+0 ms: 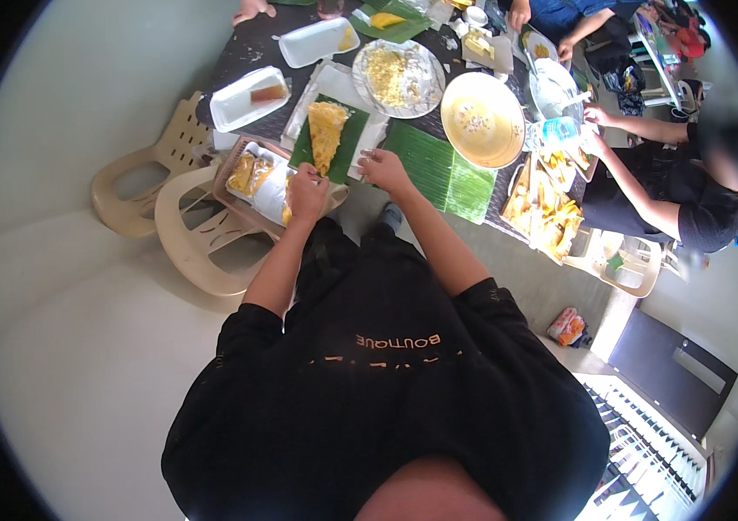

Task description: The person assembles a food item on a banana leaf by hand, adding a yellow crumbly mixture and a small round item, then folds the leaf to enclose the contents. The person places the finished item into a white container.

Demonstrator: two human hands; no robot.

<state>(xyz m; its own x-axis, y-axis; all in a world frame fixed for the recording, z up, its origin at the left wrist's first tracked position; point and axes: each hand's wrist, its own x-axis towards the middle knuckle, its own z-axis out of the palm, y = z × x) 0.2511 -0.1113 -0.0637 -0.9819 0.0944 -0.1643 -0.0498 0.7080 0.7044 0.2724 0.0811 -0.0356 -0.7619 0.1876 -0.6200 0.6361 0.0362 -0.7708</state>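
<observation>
Left fingers (312, 177): were curled nearly together at the narrow near end of the yellow wedge; whether they gripped it or the leaf, one could not tell.
Right fingers (370, 161): were drawn close together by the white sheet; their hold could not be made out.
Yellow wedge (326, 132): lay on a small leaf (349, 137), just beyond the left fingers.
White sheet (375, 131): lay partly beneath the small leaf, beside the right fingers.
Basket (236, 204): stood left of the left fingers.
Large leaf (460, 178): lay right of the right fingers.
</observation>
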